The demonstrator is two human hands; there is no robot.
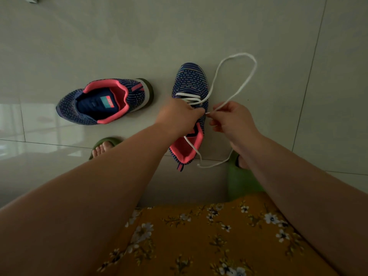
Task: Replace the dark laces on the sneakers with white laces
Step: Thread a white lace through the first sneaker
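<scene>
While only the head view is available, it shows the work plainly. Left hand [180, 116] presses down on the near sneaker [190, 84], fingers curled onto its upper at the eyelets. Right hand [232, 121], at 3 o'clock of the left, pinches the tip of the white lace [237, 76] between thumb and fingertips, just beside the shoe's edge.

Risk, as judged: the long loop arcing toward 1 o'clock could twist or snag, and the free end trailing toward 6 o'clock could pull out unevenly if the pinch tugs hard.

Near sneaker: navy knit, pink lining, toe at 12 o'clock, two or three white crossings threaded; upper eyelets not yet laced. Second sneaker [103, 100], at 9 o'clock, lies apart on the tiled floor [199, 26], no lace visible in it.
</scene>
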